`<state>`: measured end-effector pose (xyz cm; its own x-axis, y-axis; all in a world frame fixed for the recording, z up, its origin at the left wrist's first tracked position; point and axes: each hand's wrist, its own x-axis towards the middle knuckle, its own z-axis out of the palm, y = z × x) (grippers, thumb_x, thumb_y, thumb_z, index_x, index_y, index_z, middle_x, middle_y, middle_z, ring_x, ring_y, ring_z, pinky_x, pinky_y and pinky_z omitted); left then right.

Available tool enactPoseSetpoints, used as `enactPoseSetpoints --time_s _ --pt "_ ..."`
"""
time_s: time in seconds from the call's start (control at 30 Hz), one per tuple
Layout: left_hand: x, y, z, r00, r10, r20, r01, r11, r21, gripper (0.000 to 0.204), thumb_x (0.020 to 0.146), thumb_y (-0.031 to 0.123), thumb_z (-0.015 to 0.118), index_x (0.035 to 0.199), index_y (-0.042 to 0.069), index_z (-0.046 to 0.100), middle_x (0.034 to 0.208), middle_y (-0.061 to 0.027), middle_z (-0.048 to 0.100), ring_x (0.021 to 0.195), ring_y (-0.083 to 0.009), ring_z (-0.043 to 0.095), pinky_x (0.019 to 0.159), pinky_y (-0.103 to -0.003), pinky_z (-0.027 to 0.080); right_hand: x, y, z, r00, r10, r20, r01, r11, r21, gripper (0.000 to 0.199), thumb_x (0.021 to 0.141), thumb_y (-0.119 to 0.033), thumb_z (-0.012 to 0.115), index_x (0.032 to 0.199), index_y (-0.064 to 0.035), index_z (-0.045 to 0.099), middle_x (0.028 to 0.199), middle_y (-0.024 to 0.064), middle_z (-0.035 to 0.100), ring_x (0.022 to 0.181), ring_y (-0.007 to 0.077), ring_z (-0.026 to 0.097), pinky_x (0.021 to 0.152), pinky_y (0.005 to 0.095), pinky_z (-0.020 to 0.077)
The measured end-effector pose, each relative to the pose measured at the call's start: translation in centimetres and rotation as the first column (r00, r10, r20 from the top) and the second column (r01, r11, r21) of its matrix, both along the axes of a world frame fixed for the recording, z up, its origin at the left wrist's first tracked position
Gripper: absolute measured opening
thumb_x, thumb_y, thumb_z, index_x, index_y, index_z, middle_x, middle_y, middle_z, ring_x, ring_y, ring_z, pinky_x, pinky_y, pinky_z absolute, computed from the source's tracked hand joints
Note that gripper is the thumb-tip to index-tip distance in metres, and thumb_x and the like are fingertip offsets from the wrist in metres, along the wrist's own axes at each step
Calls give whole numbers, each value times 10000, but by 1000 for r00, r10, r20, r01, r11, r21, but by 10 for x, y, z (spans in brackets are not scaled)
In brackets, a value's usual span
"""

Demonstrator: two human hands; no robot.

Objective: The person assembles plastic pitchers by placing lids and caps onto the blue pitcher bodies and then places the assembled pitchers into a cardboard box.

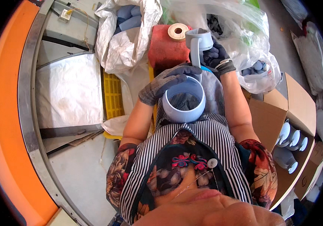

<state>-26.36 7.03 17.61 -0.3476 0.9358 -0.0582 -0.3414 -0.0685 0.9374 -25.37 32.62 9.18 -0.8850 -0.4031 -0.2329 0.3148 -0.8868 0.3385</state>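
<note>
A rounded, light-blue plastic shell (pixel 187 112), with a wide round opening facing up, rests against my striped apron at my lap. My gloved left hand (pixel 171 81) curls over its far left side, its fingertips reaching the lower end of a grey handle. Beyond the shell is a grey plastic collar with a long handle (pixel 199 39), shaped like the top of a jug or kettle. My gloved right hand (pixel 216 58) grips this collar from the right, its fingers partly hidden behind it. Whether handle and shell are joined cannot be made out.
A tape roll (pixel 178 32) lies on a red padded block (pixel 165 49) ahead. A white sack (pixel 125 49) of blue parts stands left of it, near a yellow crate (pixel 113 96). Clear plastic bags (pixel 240 26) lie ahead right. A cardboard box (pixel 268 120) at right contains similar parts.
</note>
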Motion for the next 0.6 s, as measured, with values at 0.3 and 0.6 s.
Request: enactPoseSetpoints --time_s 0.3,0.6 --pt "1 7 1 999 14 -29 -15 1000 -26 455 937 286 541 1284 -8 537 1282 -102 558 1178 -184 523 1044 -307 378 40 -6 43 971 237 8 -5 -12 1000 441 951 -441 534 1031 -27 664 873 72 686 583 117 594 523 256 498" --pt "-6 8 -17 1000 25 8 -23 977 -212 395 981 257 512 1275 -5 532 1215 -81 600 1110 -156 563 991 -280 426 21 -22 47 889 392 -236 101 334 937 384 977 -312 530 1144 27 600 934 91 672 820 148 635 774 274 529"
